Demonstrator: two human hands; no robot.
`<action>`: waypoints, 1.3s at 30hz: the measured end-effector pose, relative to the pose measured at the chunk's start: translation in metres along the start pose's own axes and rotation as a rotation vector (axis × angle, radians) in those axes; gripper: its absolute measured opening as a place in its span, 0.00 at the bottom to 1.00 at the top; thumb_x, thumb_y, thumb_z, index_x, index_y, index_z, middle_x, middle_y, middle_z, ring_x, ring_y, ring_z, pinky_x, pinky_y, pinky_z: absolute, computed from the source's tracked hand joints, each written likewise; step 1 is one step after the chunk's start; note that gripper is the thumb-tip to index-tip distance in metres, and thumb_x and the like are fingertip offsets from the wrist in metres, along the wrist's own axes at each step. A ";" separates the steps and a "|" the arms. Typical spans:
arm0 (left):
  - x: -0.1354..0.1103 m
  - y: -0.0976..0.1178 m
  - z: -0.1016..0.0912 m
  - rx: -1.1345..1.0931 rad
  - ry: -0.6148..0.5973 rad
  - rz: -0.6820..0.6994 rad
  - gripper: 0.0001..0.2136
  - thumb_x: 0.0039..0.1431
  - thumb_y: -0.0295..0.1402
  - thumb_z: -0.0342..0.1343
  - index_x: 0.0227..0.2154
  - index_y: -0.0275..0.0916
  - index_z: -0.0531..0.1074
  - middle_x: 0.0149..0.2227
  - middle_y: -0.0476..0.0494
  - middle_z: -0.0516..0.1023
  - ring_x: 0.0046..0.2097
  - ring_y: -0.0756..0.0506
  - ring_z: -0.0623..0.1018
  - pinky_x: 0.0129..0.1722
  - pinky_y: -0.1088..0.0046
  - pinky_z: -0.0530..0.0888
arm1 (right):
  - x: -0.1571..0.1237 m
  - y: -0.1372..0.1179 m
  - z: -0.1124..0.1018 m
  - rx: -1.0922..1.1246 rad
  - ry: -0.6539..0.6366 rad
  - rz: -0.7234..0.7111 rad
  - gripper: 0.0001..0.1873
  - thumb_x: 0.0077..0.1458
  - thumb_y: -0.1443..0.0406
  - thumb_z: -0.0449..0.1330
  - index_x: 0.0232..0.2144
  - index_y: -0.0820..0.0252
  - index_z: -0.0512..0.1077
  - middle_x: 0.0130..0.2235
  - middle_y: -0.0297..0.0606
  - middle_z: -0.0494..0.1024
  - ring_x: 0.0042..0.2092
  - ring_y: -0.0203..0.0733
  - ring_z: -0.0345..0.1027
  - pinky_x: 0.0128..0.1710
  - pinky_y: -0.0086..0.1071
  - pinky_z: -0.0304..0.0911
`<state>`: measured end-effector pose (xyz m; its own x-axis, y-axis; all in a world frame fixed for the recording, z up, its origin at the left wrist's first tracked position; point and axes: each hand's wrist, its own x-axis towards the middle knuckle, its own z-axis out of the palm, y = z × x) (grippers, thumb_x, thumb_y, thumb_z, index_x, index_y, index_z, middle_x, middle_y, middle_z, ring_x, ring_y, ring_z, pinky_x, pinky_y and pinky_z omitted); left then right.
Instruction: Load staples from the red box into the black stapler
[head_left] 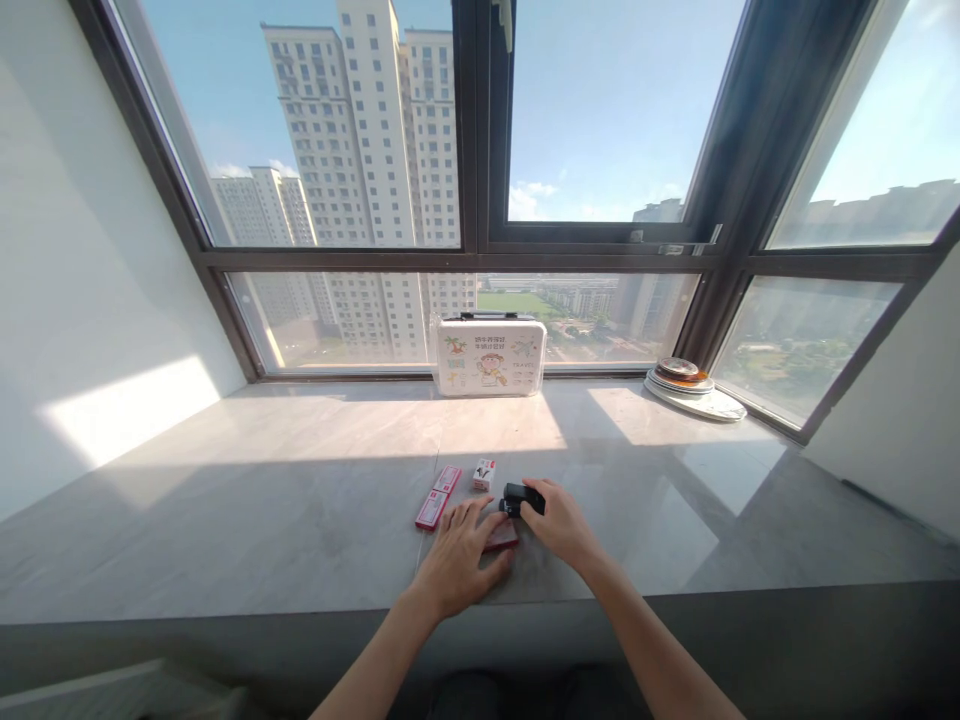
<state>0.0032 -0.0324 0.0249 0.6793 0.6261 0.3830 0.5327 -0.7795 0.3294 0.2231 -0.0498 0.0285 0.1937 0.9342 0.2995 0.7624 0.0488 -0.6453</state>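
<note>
My right hand (562, 522) is closed round a small black device (523, 497) that looks like a stapler, its narrower end facing left. Over a dark red flat item (501, 537) spreads my left hand (459, 560), palm down, with its fingers apart and covering most of it. The left fingertips come close to the black device; whether they touch it I cannot tell. Just beyond the left hand lie two flat red-and-white packs (439, 497), end to end. A small white box (484, 475) with red and black print stands between them and the black device.
The grey stone sill (225, 530) ends at a front edge close to my wrists. Against the window leans a white case (491, 358) with cartoon prints and a dark handle. A stack of plates or lids (694, 388) sits in the far right corner. Sunlight patches cross the sill.
</note>
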 end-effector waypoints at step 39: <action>-0.016 -0.022 -0.007 -0.246 0.022 -0.120 0.14 0.54 0.40 0.66 0.42 0.44 0.73 0.65 0.42 0.65 0.65 0.36 0.65 0.63 0.55 0.65 | -0.045 -0.004 0.034 0.286 -0.212 0.236 0.18 0.62 0.52 0.54 0.29 0.58 0.70 0.22 0.35 0.75 0.24 0.40 0.67 0.24 0.29 0.55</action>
<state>-0.0232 -0.0251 0.0179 0.6058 0.7163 0.3461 0.4682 -0.6728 0.5728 0.1902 -0.0802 -0.0063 0.1887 0.9820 -0.0117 0.5048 -0.1072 -0.8565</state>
